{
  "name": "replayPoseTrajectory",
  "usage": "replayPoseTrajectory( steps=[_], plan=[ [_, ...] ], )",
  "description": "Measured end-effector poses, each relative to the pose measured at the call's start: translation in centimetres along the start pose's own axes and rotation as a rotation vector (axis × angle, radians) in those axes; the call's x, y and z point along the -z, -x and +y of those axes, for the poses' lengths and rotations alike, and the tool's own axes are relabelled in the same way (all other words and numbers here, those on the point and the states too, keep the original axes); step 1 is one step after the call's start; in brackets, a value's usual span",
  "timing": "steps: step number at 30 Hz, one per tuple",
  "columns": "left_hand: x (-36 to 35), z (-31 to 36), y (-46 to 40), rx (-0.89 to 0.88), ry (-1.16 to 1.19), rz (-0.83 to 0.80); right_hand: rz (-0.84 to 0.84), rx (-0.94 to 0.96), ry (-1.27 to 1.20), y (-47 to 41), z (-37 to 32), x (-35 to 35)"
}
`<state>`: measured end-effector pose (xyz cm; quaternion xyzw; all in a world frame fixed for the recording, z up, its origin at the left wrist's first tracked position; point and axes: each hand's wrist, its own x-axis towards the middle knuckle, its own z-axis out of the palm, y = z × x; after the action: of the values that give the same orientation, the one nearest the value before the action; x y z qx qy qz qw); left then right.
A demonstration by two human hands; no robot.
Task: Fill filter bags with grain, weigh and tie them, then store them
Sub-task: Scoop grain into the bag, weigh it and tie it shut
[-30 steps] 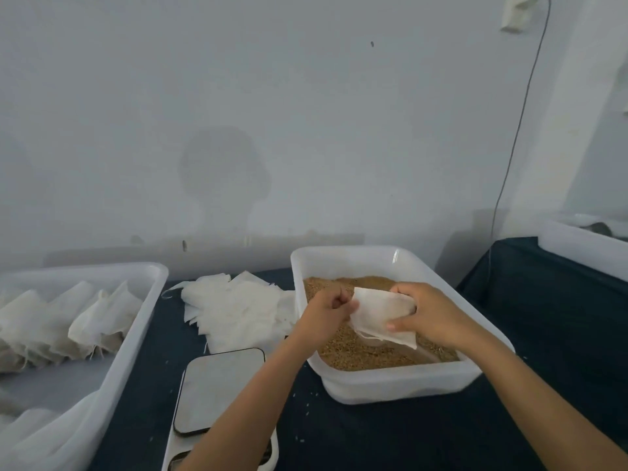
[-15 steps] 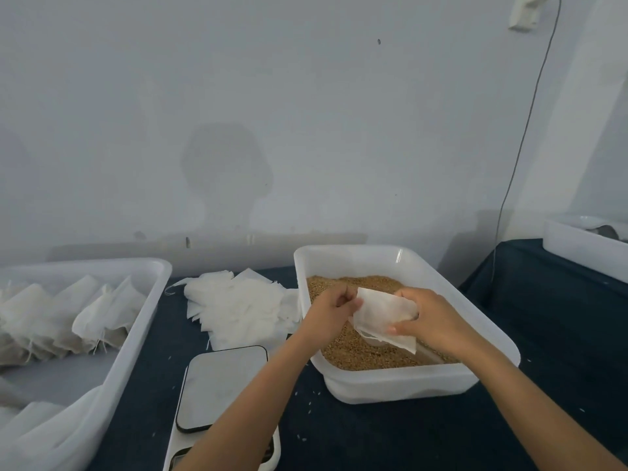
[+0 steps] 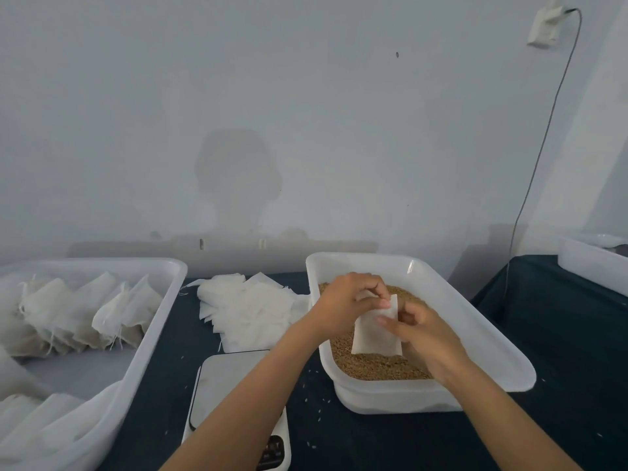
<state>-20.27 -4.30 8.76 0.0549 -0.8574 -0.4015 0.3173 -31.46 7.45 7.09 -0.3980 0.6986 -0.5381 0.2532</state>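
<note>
Both my hands hold one flat white filter bag (image 3: pixel 373 334) over the brown grain (image 3: pixel 370 363) in a white plastic tub (image 3: pixel 482 328). My left hand (image 3: pixel 346 300) pinches the bag's top edge from the left. My right hand (image 3: pixel 424 331) pinches the same edge from the right, and the bag hangs down, looking flat. A small scale (image 3: pixel 231 385) lies on the dark cloth near my left forearm. Empty filter bags (image 3: pixel 251 307) are piled behind the scale.
A large white bin (image 3: pixel 149 338) at the left holds several tied filled bags (image 3: pixel 85 314). Another white container (image 3: pixel 591 263) stands at the far right edge. A cable (image 3: pixel 537 154) hangs down the wall from a socket. Loose grains dot the dark tablecloth (image 3: pixel 560 334).
The bag was crumpled between my hands; now it hangs straight down, flattened. My hands have turned and lifted slightly to grip its top edge.
</note>
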Motion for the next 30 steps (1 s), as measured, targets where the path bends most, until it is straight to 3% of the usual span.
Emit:
replayPoseTrajectory(
  steps=[5,8,12,20,30],
  plan=[
    [1.6,-0.6,1.9,0.067,0.06,0.193,0.13,0.022,-0.291,-0.1,-1.0,-3.5],
    [2.4,-1.6,4.2,0.191,0.18,0.379,0.125,0.009,-0.482,-0.2,-1.8,-6.0],
    [3.6,-2.8,7.4,0.271,0.167,0.554,0.086,-0.003,-0.589,-0.1,-2.2,-9.8],
    [6.9,-4.5,12.7,0.33,-0.07,0.744,-0.02,0.002,-0.322,0.8,-1.2,-16.0],
    [7.6,-7.6,16.8,0.577,-0.084,0.712,-0.105,0.104,-0.022,0.5,0.7,-18.8]
  ],
)
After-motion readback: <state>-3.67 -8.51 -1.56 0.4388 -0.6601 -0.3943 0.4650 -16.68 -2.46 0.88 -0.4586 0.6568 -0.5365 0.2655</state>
